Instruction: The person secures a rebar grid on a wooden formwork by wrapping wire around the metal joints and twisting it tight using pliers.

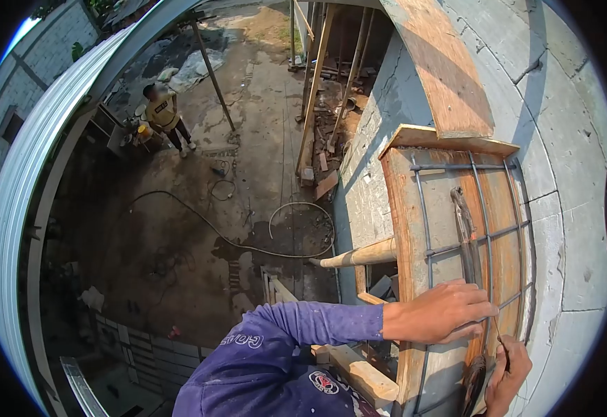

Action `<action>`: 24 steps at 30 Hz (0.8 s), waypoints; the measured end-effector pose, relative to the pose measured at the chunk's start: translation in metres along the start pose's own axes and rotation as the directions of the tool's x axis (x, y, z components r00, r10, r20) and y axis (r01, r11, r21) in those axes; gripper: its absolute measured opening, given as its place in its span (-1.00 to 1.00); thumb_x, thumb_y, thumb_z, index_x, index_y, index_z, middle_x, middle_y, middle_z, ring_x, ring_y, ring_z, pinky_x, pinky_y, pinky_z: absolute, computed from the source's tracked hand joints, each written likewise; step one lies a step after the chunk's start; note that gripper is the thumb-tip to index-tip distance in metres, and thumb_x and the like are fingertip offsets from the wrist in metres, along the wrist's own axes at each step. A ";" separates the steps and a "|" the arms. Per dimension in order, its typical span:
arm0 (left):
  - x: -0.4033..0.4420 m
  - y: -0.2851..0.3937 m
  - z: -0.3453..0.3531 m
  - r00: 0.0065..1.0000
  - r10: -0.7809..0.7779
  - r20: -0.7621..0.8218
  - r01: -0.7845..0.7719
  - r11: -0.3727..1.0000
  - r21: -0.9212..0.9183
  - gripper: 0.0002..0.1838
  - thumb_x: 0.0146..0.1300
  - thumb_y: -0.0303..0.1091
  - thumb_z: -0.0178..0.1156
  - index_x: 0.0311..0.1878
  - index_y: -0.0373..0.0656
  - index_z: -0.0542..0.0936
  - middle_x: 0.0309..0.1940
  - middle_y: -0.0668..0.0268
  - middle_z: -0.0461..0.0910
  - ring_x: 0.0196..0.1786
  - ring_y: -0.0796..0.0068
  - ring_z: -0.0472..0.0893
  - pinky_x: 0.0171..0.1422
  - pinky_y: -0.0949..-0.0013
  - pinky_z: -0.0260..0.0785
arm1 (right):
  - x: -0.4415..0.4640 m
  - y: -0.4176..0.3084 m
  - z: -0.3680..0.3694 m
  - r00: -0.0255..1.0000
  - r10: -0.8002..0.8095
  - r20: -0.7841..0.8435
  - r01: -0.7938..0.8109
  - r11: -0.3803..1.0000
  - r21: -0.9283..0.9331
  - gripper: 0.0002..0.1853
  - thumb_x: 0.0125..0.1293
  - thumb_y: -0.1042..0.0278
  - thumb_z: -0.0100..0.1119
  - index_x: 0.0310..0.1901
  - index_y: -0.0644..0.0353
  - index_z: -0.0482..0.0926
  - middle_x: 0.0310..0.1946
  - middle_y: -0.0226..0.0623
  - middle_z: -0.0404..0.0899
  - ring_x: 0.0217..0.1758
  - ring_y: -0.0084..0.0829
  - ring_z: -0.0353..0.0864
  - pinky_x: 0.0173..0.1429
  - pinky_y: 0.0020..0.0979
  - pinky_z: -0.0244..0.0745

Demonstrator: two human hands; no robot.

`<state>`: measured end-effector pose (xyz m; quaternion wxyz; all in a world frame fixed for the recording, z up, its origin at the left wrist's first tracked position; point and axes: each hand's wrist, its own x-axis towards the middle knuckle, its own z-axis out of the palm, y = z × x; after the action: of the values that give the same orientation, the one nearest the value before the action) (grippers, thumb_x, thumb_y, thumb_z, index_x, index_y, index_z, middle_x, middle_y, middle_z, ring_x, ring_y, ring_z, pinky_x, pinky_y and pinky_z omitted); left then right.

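My left hand [446,313], in a purple sleeve, reaches across the rebar grid [480,198] inside a wooden form [404,229]. Its fingers are closed on a thin wire [496,326]. Just below, my right hand [508,375] pinches the same wire between thumb and fingers. Above my left hand lies a long dark tool [464,222], worn at its upper end; its exact kind is unclear. A dark, bundle-like object [475,382] sits beside my right hand, partly cut off by the frame.
A grey block wall [560,208] runs along the right. Far below, a person [164,118] stands on the ground near a hose [213,229]. Wooden props [317,90] and a round pole [359,252] stand by the form. Metal roofing [25,201] borders the left.
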<state>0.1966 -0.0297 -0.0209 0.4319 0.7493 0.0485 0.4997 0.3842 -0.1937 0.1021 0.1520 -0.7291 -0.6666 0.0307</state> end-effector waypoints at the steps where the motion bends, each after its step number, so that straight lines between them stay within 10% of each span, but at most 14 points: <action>1: 0.001 0.000 0.002 0.999 0.021 0.034 -0.021 1.000 0.011 -0.74 0.39 -0.29 0.29 0.01 -0.26 0.62 -0.17 0.14 0.57 -0.09 0.05 0.58 -0.01 0.04 0.41 | 0.000 -0.002 0.001 1.000 -0.003 -0.008 0.003 1.000 0.002 -0.83 0.44 0.59 0.10 -0.03 0.39 0.63 -0.28 0.02 0.61 -0.27 -0.05 0.58 -0.10 -0.23 0.46; 5: 0.001 -0.001 0.008 0.995 0.039 0.092 -0.038 0.999 -0.013 -0.72 0.37 -0.29 0.30 0.03 -0.26 0.61 -0.16 0.13 0.57 -0.09 0.06 0.58 -0.01 0.04 0.40 | 0.026 -0.092 -0.006 0.993 0.114 -0.027 -0.114 0.993 -0.019 -0.83 0.46 0.59 0.09 -0.01 0.38 0.63 -0.25 0.02 0.63 -0.26 -0.06 0.58 -0.09 -0.23 0.46; 8: 0.001 0.006 0.015 0.998 0.045 -0.045 -0.048 0.997 -0.060 -0.74 0.34 -0.30 0.32 -0.04 -0.27 0.62 -0.21 0.13 0.56 -0.13 0.06 0.57 -0.03 0.05 0.39 | -0.005 -0.005 0.005 1.000 0.016 -0.022 -0.016 1.000 -0.006 -0.83 0.46 0.60 0.09 0.00 0.37 0.62 -0.26 0.00 0.61 -0.26 -0.07 0.58 -0.10 -0.22 0.46; 24: -0.013 0.017 0.022 0.997 0.045 0.056 -0.039 0.993 -0.108 -0.72 0.37 -0.35 0.30 0.03 -0.32 0.59 -0.25 0.07 0.59 -0.16 -0.07 0.60 -0.07 -0.01 0.45 | 0.000 -0.070 0.006 0.991 -0.069 -0.115 0.068 0.998 -0.018 -0.83 0.50 0.50 0.12 -0.01 0.38 0.63 -0.25 0.07 0.64 -0.23 0.03 0.62 -0.09 -0.16 0.48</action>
<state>0.2015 -0.0600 -0.0217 0.4621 0.7401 -0.0067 0.4886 0.3153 -0.1880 0.1147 0.1860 -0.7075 -0.6815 -0.0216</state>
